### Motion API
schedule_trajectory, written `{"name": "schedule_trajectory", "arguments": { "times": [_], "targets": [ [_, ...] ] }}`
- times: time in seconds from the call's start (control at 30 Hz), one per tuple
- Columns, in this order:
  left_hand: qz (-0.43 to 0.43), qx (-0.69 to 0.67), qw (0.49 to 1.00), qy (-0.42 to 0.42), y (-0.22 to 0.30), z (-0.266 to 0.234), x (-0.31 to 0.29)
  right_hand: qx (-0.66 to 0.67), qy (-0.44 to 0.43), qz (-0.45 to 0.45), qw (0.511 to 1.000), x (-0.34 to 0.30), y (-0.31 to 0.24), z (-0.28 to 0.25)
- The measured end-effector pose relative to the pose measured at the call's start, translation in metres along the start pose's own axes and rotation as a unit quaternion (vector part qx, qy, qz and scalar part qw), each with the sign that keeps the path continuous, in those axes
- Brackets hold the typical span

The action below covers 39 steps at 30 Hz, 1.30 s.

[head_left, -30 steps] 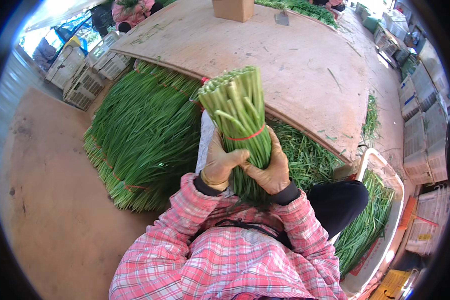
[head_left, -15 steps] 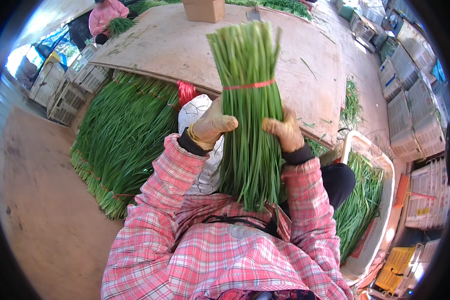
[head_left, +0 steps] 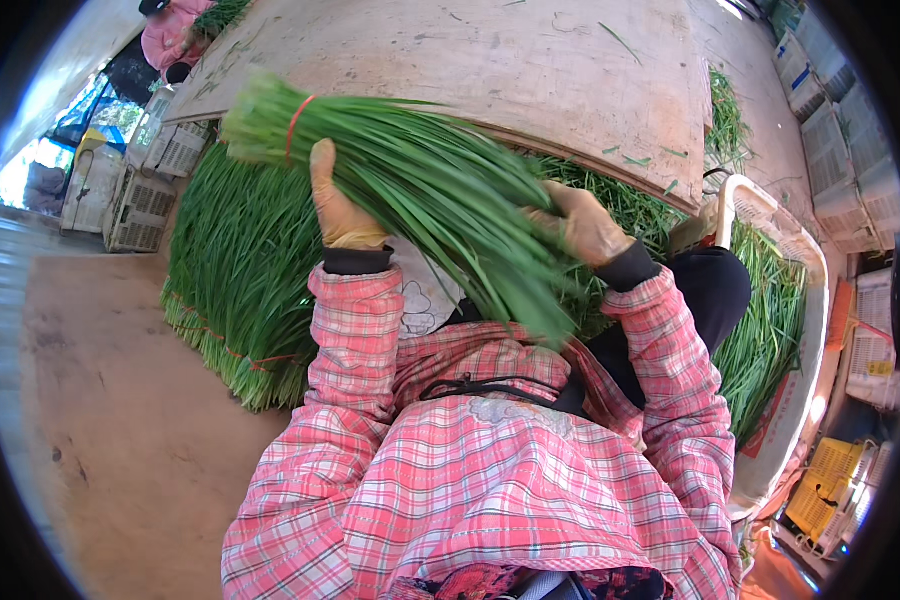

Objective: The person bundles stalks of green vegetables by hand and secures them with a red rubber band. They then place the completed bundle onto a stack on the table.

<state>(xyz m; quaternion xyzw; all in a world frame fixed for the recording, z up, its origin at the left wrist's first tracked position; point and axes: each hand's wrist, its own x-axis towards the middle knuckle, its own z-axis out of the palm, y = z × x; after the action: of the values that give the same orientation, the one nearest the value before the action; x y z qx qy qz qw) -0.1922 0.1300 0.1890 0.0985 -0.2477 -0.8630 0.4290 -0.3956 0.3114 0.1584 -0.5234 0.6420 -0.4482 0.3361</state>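
Note:
A bundle of garlic chives (head_left: 410,165) slants in front of me, its pale cut ends at the upper left and its leafy tips toward my lap. A red band (head_left: 297,125) circles it near the cut ends. My gloved left hand (head_left: 342,205) grips the bundle just below the band, thumb showing on the near side. Farther down the leaves, my gloved right hand (head_left: 585,225) is closed on the bundle's right side; the leaves partly hide its fingers. Under and left of the bundle lies a large pile of tied chives (head_left: 235,260).
A wooden board table (head_left: 570,80) stretches ahead. At my right sits a white crate (head_left: 815,300) of loose chives. Crates line the left (head_left: 145,205) and right (head_left: 830,160) sides. A person in pink (head_left: 170,38) holds greens at the far left. Brown board (head_left: 130,400) covers the left floor.
The bundle has swung from upright to slanted, its banded end moving left and down. Both hands stay on it, the left now farther left. The view has shifted, and the cardboard box has left it.

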Motion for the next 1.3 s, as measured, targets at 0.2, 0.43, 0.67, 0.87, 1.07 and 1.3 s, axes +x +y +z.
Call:
{"name": "schedule_trajectory", "arguments": {
  "times": [0.2, 0.43, 0.67, 0.87, 1.07, 1.3],
  "targets": [
    [0.093, 0.056, 0.979, 0.172, 0.014, -0.017, -0.002, 0.075, 0.160, 0.109, 0.978, -0.028, 0.025, -0.029],
    [0.154, 0.097, 0.954, 0.237, 0.016, -0.023, 0.000, 0.124, 0.266, -0.039, 0.955, -0.046, 0.000, -0.041],
    [0.141, 0.111, 0.951, 0.252, 0.018, -0.024, 0.000, -0.162, 0.097, -0.091, 0.978, -0.027, -0.048, 0.035],
    [0.145, 0.129, 0.953, 0.232, 0.017, -0.032, 0.001, -0.191, 0.187, -0.110, 0.957, 0.015, -0.041, 0.068],
    [0.146, 0.108, 0.967, 0.181, 0.016, -0.030, -0.008, -0.234, 0.111, -0.124, 0.958, 0.010, -0.034, 0.071],
    [0.132, 0.083, 0.976, 0.154, 0.020, -0.032, -0.013, -0.118, 0.130, -0.066, 0.982, -0.025, -0.027, 0.037]
  ]
}}
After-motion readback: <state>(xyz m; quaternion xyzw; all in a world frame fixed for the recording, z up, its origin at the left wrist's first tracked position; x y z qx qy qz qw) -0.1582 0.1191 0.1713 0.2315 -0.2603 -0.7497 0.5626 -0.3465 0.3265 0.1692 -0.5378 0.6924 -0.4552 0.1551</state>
